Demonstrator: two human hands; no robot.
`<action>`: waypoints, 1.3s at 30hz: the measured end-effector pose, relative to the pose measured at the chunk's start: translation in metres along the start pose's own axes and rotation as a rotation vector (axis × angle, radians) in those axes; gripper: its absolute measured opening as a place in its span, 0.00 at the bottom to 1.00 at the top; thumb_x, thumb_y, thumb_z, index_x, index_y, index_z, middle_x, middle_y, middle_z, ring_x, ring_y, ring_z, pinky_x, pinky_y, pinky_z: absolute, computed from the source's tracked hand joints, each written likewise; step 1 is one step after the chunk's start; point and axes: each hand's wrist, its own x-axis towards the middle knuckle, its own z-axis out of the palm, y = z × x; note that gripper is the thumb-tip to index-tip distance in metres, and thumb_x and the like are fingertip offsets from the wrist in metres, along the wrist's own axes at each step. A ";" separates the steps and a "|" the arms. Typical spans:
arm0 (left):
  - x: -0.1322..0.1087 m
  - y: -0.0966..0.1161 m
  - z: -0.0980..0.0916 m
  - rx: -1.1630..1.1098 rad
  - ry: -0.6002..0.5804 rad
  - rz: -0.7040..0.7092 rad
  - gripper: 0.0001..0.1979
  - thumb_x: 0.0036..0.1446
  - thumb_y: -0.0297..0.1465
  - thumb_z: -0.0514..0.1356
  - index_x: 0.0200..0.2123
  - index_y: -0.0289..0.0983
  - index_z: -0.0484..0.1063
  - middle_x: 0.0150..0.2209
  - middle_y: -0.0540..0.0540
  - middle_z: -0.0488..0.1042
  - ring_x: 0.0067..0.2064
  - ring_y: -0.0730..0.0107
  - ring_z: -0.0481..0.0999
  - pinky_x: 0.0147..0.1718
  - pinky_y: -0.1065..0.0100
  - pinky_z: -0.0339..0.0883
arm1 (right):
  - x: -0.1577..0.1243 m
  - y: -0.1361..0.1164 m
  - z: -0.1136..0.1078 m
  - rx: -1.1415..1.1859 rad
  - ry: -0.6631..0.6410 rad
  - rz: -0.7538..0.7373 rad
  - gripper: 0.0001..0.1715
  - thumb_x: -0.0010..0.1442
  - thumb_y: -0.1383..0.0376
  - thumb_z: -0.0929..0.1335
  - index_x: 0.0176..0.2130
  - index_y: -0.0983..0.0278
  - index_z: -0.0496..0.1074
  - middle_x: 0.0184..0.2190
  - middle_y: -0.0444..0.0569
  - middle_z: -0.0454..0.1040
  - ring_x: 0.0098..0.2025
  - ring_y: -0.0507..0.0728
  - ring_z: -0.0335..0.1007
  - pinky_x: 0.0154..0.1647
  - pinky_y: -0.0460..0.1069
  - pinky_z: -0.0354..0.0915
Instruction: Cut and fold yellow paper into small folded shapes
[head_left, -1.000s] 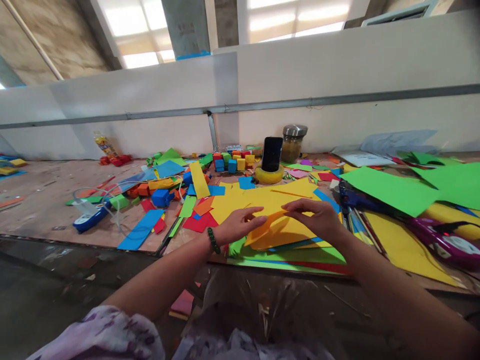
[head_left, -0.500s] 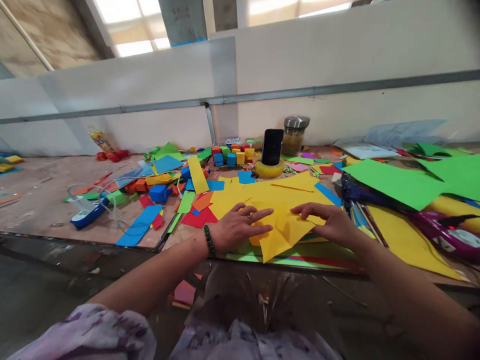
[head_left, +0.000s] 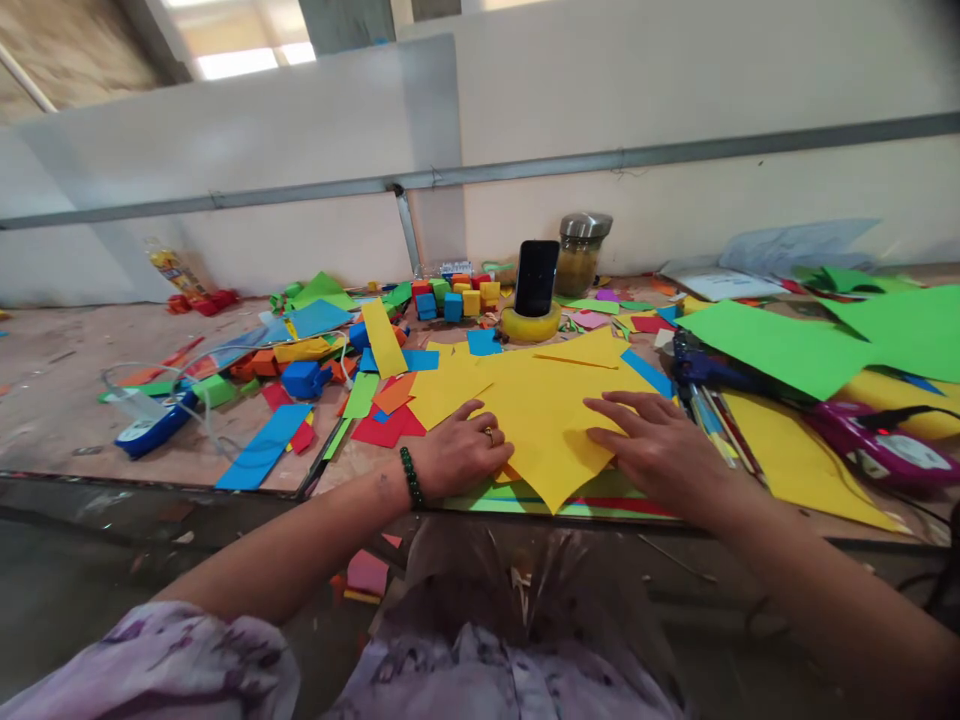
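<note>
A folded yellow sheet of paper (head_left: 555, 440) lies between my hands, one pointed corner toward me at the table's front edge. My left hand (head_left: 461, 455), with a dark green bead bracelet and a ring, is at its left side. The fingers are curled in and closed at the paper's edge; the thumb is mostly hidden. On the paper's right side, my right hand (head_left: 656, 440) rests with its fingers stretched out and apart. More yellow paper lies underneath, over a stack of green and red sheets (head_left: 600, 497).
A phone (head_left: 536, 280) stands in a yellow tape roll (head_left: 531, 323), beside a lidded jar (head_left: 583, 255). Colored blocks (head_left: 454, 305) and paper scraps spread leftward, near a blue corded device (head_left: 157, 425). Green sheets (head_left: 780, 345) and a purple corded device (head_left: 885, 440) lie at right.
The creased yellow paper now lies flatter, its point shifted slightly right. My left fingers, stretched over it before, have drawn back and curled. My right fingers have gone from a pinch to stretched out.
</note>
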 end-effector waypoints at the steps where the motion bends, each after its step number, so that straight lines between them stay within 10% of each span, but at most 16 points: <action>1: 0.001 0.000 -0.001 -0.023 -0.008 -0.010 0.11 0.66 0.28 0.50 0.43 0.39 0.72 0.37 0.45 0.77 0.42 0.64 0.69 0.51 0.58 0.52 | 0.000 0.000 0.002 0.006 0.003 -0.007 0.18 0.55 0.76 0.63 0.41 0.63 0.78 0.52 0.57 0.76 0.53 0.67 0.68 0.50 0.63 0.66; 9: 0.012 -0.006 -0.002 -0.239 -0.107 -0.215 0.11 0.64 0.30 0.52 0.39 0.39 0.76 0.40 0.44 0.78 0.43 0.62 0.71 0.45 0.59 0.54 | 0.003 0.005 0.016 0.234 -0.035 0.035 0.22 0.52 0.80 0.63 0.39 0.62 0.79 0.38 0.51 0.81 0.39 0.58 0.72 0.40 0.52 0.69; 14: 0.021 -0.010 0.001 -0.465 -0.118 -0.392 0.13 0.64 0.33 0.52 0.34 0.36 0.75 0.33 0.45 0.76 0.37 0.65 0.71 0.39 0.64 0.59 | 0.003 0.002 0.016 0.393 -0.145 0.300 0.12 0.60 0.63 0.66 0.42 0.62 0.77 0.34 0.51 0.80 0.36 0.59 0.74 0.35 0.51 0.69; 20: 0.024 -0.013 0.019 -0.567 -0.054 -0.564 0.21 0.62 0.32 0.53 0.58 0.35 0.64 0.38 0.44 0.75 0.39 0.64 0.72 0.39 0.64 0.64 | 0.001 0.011 0.034 0.544 -0.182 0.642 0.21 0.58 0.57 0.67 0.49 0.61 0.70 0.23 0.42 0.75 0.23 0.54 0.71 0.23 0.48 0.65; 24: 0.018 -0.005 0.006 -0.296 -0.019 -0.188 0.21 0.66 0.33 0.49 0.61 0.46 0.62 0.53 0.39 0.68 0.51 0.55 0.67 0.49 0.55 0.59 | 0.006 0.006 0.027 0.242 -0.056 0.351 0.16 0.59 0.66 0.67 0.48 0.61 0.74 0.40 0.53 0.78 0.40 0.60 0.74 0.37 0.53 0.69; 28: 0.017 0.005 -0.015 -0.234 -0.164 -0.022 0.23 0.66 0.45 0.46 0.59 0.44 0.65 0.49 0.40 0.70 0.47 0.55 0.67 0.48 0.55 0.57 | 0.015 -0.011 0.013 0.190 -0.082 -0.133 0.13 0.62 0.71 0.65 0.44 0.62 0.75 0.42 0.52 0.79 0.45 0.61 0.70 0.44 0.55 0.67; 39: 0.021 0.007 -0.014 -0.193 -0.193 -0.046 0.34 0.62 0.55 0.42 0.62 0.42 0.62 0.45 0.39 0.70 0.44 0.55 0.68 0.45 0.55 0.56 | 0.019 -0.018 0.017 0.146 -0.147 -0.143 0.12 0.61 0.72 0.66 0.44 0.66 0.75 0.33 0.52 0.76 0.35 0.58 0.67 0.37 0.51 0.65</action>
